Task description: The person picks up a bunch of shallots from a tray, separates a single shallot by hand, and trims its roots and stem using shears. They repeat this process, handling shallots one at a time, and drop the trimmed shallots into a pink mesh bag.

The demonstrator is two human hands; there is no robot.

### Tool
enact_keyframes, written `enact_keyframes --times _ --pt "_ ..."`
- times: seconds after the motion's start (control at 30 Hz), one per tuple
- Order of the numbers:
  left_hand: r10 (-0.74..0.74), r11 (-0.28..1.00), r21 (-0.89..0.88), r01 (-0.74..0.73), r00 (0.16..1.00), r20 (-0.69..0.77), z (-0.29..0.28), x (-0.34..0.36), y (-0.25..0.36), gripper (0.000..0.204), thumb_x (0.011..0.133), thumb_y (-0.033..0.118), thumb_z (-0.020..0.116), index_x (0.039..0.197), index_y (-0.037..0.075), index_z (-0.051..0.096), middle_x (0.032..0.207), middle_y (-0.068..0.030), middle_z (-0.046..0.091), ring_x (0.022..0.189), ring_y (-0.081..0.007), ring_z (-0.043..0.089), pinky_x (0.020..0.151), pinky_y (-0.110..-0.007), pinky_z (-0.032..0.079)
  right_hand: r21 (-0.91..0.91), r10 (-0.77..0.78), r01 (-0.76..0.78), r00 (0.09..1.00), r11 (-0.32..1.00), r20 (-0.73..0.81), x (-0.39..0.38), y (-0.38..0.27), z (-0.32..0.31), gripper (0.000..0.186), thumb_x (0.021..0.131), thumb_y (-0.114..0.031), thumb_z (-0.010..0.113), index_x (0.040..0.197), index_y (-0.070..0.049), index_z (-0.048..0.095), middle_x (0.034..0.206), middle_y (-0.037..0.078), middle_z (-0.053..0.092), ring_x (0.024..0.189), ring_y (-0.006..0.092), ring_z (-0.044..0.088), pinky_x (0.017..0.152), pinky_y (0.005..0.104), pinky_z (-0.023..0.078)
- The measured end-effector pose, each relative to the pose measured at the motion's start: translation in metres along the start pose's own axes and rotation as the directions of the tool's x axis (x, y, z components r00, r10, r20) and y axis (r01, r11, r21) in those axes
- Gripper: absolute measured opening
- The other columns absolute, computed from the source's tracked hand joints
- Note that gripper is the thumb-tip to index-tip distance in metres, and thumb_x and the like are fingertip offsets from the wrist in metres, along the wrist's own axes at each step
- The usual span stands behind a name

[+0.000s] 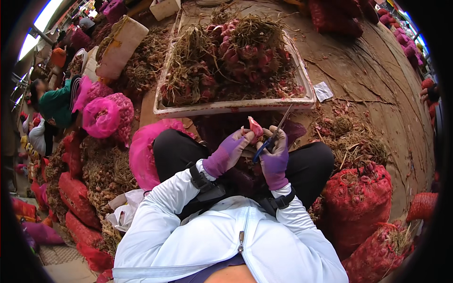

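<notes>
My left hand [226, 152], in a purple glove with paler fingertips, pinches a small reddish shallot [255, 128] above my lap. Just right of it my right hand [275, 158], gloved the same way, grips scissors [283, 121] by their blue handle, the blades pointing up and away from me. Beyond both hands stands a white foam tray [207, 108] piled with red shallots [243, 54] and their dry tops. A pink mesh bag [141, 153] lies beside my left knee.
Full red mesh sacks [356, 198] stand at my right, more [82, 203] at my left. Dry trimmings [351, 137] cover part of the brown ground sheet [354, 80]. A co-worker in green [54, 104] sits at far left near pink bags [99, 115]. A foam box [120, 47] rests behind.
</notes>
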State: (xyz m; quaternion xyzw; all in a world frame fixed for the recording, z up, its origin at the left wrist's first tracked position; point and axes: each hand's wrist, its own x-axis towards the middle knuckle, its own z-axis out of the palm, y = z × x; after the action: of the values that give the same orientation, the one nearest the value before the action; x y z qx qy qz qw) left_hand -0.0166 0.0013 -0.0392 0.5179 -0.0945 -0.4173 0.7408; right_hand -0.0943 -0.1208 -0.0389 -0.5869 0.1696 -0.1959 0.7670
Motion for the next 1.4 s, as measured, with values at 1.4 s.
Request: enact_keyframes --times 1.4 --pt "-0.035 0.814 -0.571 -0.101 0.974 -0.222 -0.008 0.028 0.037 0.018 0.093 0.027 0.055 0.091 0.009 0.061 0.079 -0.0004 0.064 0.072 -0.0103 0.061 0.071 -0.026 0.049 -0.742 -0.23 0.483 0.875 0.464 0.426 0.01 -0.015 -0.008 0.073 0.065 -0.037 0.08 0.12 -0.004 0.046 0.105 0.017 0.053 0.099 0.0358 0.051 0.087 0.0432 0.041"
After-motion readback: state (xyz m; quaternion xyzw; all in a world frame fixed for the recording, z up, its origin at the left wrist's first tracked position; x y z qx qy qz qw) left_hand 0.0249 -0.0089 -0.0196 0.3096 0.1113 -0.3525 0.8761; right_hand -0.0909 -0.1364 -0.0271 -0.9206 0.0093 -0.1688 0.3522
